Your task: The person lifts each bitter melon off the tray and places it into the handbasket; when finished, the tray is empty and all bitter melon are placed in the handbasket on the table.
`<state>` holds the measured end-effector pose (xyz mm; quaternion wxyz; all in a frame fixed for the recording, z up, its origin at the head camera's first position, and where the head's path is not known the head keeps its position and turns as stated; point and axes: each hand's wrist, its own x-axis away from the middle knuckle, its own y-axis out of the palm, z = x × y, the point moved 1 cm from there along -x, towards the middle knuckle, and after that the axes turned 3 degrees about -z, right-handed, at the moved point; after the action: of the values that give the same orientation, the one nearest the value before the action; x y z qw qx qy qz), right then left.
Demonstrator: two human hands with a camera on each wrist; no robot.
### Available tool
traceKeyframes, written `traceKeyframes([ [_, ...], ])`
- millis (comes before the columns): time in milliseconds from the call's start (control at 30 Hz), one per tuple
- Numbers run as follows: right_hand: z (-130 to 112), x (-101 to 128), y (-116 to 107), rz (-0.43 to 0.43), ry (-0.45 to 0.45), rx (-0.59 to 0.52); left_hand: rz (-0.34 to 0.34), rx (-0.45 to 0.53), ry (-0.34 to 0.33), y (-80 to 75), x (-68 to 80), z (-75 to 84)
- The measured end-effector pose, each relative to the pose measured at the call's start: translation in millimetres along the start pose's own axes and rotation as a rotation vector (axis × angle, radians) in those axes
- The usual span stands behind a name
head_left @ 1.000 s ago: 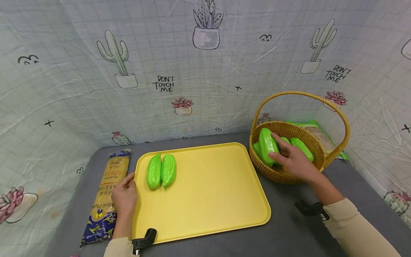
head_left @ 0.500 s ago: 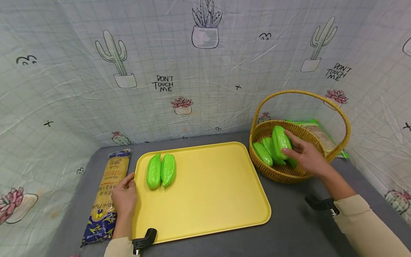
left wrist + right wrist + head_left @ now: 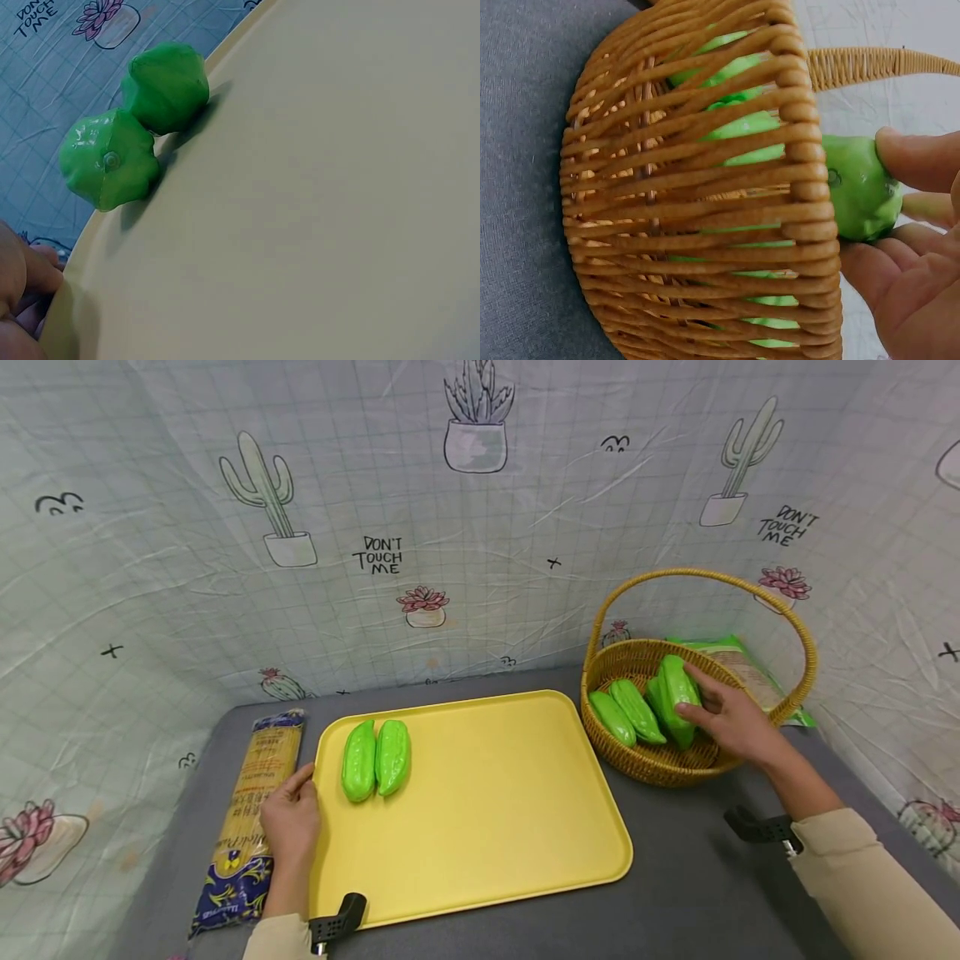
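In the head view a wicker basket (image 3: 637,766) at the right holds several green bitter melons. My right hand (image 3: 729,717) is over its right side, gripping one bitter melon (image 3: 677,693) between thumb and fingers. The right wrist view has that melon's end (image 3: 859,187) showing above the rim. Two more melons (image 3: 618,718) lie side by side at the basket's left. On the yellow tray (image 3: 495,802), a pair of bitter melons (image 3: 377,760) lies near the upper left corner. My left hand (image 3: 291,818) holds the tray's left rim with its fingertips.
A pack of spaghetti (image 3: 251,810) lies left of the tray, beside the left forearm. Behind the basket is a green-edged bag (image 3: 738,664). The basket's tall handle (image 3: 705,574) arches over its opening. A printed cloth (image 3: 480,543) hangs behind the grey table.
The right hand has moved right with a bitter melon, from the basket's left side to its right side. Melons at the basket's left have come into view. The left hand has stayed put.
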<state>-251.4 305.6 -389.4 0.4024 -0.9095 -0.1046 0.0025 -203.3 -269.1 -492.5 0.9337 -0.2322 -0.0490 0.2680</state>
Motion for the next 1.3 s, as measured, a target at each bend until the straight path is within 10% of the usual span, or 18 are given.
traceKeyframes([
  [1300,14,-4,-9,-0.038,0.026,0.007,0.007,-0.008,0.009,-0.7,0.7,-0.2],
])
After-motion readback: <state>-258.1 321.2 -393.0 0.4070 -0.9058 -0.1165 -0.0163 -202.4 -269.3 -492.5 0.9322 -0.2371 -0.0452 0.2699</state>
